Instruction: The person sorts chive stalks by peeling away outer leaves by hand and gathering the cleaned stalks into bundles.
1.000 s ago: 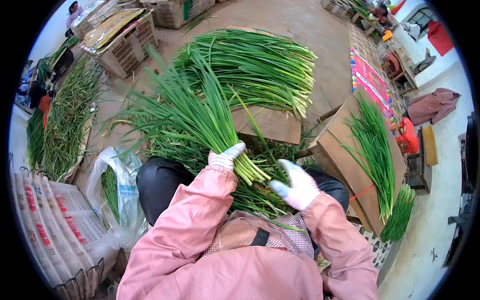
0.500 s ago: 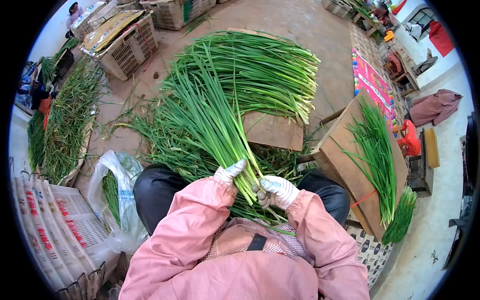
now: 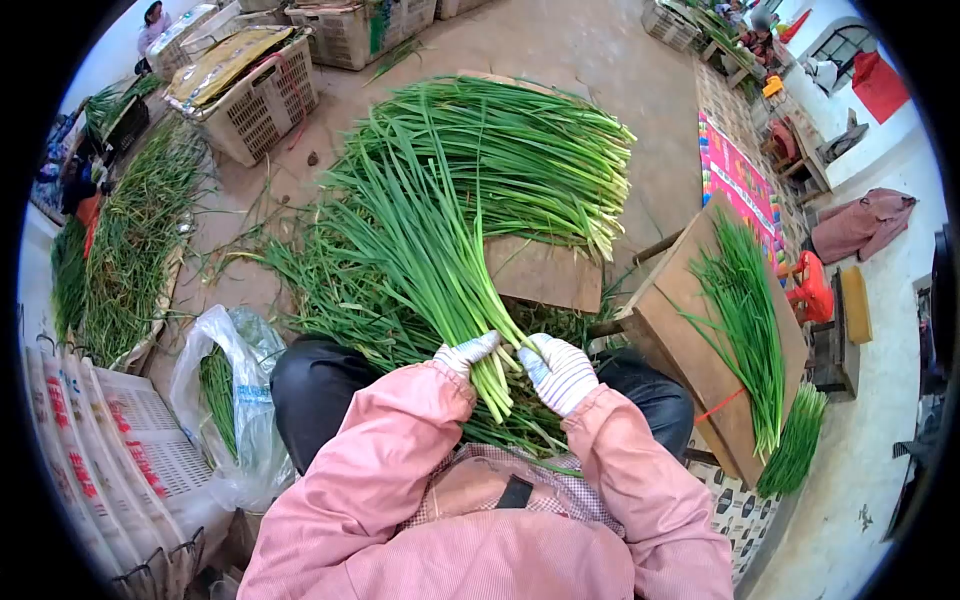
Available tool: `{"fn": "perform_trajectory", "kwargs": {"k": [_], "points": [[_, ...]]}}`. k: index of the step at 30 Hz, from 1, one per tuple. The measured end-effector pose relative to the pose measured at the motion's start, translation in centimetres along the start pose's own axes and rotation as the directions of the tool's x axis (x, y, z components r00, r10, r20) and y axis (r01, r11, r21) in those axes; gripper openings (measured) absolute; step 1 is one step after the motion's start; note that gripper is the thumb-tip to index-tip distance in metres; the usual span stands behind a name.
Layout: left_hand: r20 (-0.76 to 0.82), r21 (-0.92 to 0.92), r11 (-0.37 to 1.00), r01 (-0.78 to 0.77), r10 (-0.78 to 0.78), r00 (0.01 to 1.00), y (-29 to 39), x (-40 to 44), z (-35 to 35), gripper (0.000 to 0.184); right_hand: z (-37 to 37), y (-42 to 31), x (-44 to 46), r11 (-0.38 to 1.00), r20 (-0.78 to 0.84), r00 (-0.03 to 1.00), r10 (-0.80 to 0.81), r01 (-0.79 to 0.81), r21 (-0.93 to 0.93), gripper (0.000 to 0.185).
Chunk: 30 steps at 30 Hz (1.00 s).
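Observation:
My left hand [image 3: 466,352], in a pale striped glove, is wrapped round the lower stems of a bunch of garlic chives [image 3: 440,260]. The long green leaves fan away to the upper left, and the pale stem ends [image 3: 494,395] stick out below the thumb. My right hand [image 3: 560,372], gloved alike, is closed at the right edge of the same bunch, its thumb against the outer stalks; its fingertips are partly hidden. Beyond the bunch, a large pile of garlic chives [image 3: 520,150] lies on a wooden board [image 3: 550,275], pale ends to the right.
Loose leaves [image 3: 330,290] cover the floor before my knees. At right, a wooden stool [image 3: 690,330] bears more chives [image 3: 745,330]. At left are a plastic bag [image 3: 240,400], a white crate [image 3: 150,440] and a leaf heap [image 3: 140,240]. Crates [image 3: 250,110] and other people [image 3: 152,25] are farther back.
My right hand has moved slightly up and right along the stalks, its back now turned more towards me. My left hand keeps its hold on the bunch. The view has shifted slightly.

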State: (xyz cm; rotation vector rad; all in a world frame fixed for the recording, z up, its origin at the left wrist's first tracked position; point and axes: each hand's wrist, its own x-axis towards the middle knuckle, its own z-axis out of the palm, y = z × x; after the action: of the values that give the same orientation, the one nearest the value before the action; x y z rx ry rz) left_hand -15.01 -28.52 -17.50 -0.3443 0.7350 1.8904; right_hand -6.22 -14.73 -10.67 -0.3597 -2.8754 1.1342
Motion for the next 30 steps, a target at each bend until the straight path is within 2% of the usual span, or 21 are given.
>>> {"fn": "perform_trajectory", "kwargs": {"k": [1, 4, 5, 7, 9, 10, 11, 12, 13, 14, 15, 17, 19, 21, 23, 25, 26, 27, 28, 29, 30], "points": [[-0.046, -0.014, 1.0, -0.01, 0.01, 0.999, -0.1, -0.6, 0.6, 0.024, 0.7, 0.0, 0.1, 0.999, -0.04, 0.999, -0.033, 0.033, -0.02, 0.017], [-0.067, -0.03, 0.998, -0.059, 0.057, 0.996, -0.7, -0.1, 0.2, 0.025, 1.5, -0.4, -0.4, 0.991, 0.014, 0.999, 0.032, -0.03, -0.131, 0.019], [-0.105, 0.007, 0.993, -0.117, 0.118, 0.987, -1.0, 0.1, 0.3, 0.027, 1.8, -0.6, -0.5, 0.984, 0.034, 0.999, 0.037, -0.031, -0.173, 0.021], [-0.106, 0.006, 0.984, -0.179, 0.178, 0.978, -1.3, 0.4, 0.5, 0.029, 1.4, -1.9, -0.1, 0.974, 0.167, 0.972, 0.166, -0.136, -0.178, 0.023], [-0.088, -0.011, 0.993, -0.115, 0.113, 0.99, -1.3, 0.1, 0.0, 0.027, 1.9, -0.5, -0.2, 0.992, 0.113, 0.988, 0.102, -0.093, -0.082, 0.02], [-0.053, -0.054, 0.995, -0.084, 0.081, 0.995, -1.0, -0.5, 0.3, 0.026, 2.1, 0.2, -0.4, 0.992, 0.081, 0.99, 0.118, -0.122, 0.038, 0.018], [-0.015, -0.094, 0.994, -0.052, 0.051, 0.999, -0.8, -1.1, 0.8, 0.026, 2.4, 1.4, -0.5, 0.984, 0.079, 0.984, 0.157, -0.162, 0.069, 0.018], [0.029, -0.135, 0.99, -0.04, 0.045, 0.999, -0.7, -1.0, 0.8, 0.025, 1.9, 1.3, -0.8, 0.885, 0.211, 0.948, 0.24, -0.303, 0.354, 0.02], [0.088, -0.135, 0.987, -0.086, 0.098, 0.991, -1.2, -0.6, 0.3, 0.028, 1.1, 0.9, -1.1, 0.685, 0.36, 0.891, 0.276, -0.445, 0.577, 0.023], [0.144, -0.147, 0.987, -0.061, 0.082, 0.986, -1.5, -0.2, -0.4, 0.03, 0.0, 0.1, -1.5, 0.611, 0.512, 0.795, 0.325, -0.589, 0.528, 0.029], [0.201, -0.157, 0.987, -0.036, 0.067, 0.977, -1.3, -0.3, -0.3, 0.031, -0.4, -0.3, -1.9, 0.581, 0.57, 0.772, 0.282, -0.61, 0.539, 0.031], [0.234, -0.157, 0.987, -0.033, 0.069, 0.97, -1.5, -0.8, -0.1, 0.048, 0.2, 1.0, -2.3, 0.416, 0.694, 0.682, 0.232, -0.714, 0.563, 0.029], [0.294, -0.205, 0.978, 0.043, 0.019, 0.956, -1.2, -1.7, 0.2, 0.053, 1.5, 1.9, -2.5, 0.34, 0.729, 0.656, 0.194, -0.742, 0.577, 0.028], [0.314, -0.221, 0.972, 0.084, -0.01, 0.949, -1.4, -1.8, 0.2, 0.052, 2.1, 1.9, -2.7, 0.378, 0.749, 0.634, 0.192, -0.752, 0.539, 0.029], [0.323, -0.27, 0.963, 0.011, 0.079, 0.943, -1.3, -2.2, 0.3, 0.049, 1.2, 1.0, -2.5, 0.39, 0.767, 0.606, 0.211, -0.772, 0.502, 0.03], [0.299, -0.268, 0.963, -0.015, 0.098, 0.949, -0.5, -3.0, 1.6, 0.048, -0.5, -0.3, -2.3, 0.406, 0.817, 0.533, 0.22, -0.811, 0.42, 0.034], [0.252, -0.286, 0.953, -0.1, 0.176, 0.952, -0.5, -2.4, 1.5, 0.047, -2.0, -1.7, -2.6, 0.615, 0.766, 0.575, 0.288, -0.724, 0.312, 0.041], [0.206, -0.302, 0.936, -0.18, 0.248, 0.947, -0.6, -2.2, 1.4, 0.047, -2.5, -0.5, -3.0, 0.677, 0.774, 0.52, 0.36, -0.717, 0.167, 0.05], [0.201, -0.357, 0.925, -0.127, 0.209, 0.957, 0.3, -2.5, 1.6, 0.042, -2.5, 1.8, -3.8, 0.667, 0.694, 0.658, 0.291, -0.66, 0.345, 0.054], [0.27, -0.438, 0.898, 0.034, 0.096, 0.958, 0.9, -2.3, 1.6, 0.033, -1.9, 3.9, -4.7, 0.473, 0.569, 0.761, 0.312, -0.644, 0.601, 0.06], [0.14, -0.491, 0.87, -0.048, 0.133, 0.981, 1.0, -2.3, 2.7, 0.028, -1.4, 5.9, -5.5, 0.268, 0.429, 0.843, 0.325, -0.517, 0.813, 0.068]]}}
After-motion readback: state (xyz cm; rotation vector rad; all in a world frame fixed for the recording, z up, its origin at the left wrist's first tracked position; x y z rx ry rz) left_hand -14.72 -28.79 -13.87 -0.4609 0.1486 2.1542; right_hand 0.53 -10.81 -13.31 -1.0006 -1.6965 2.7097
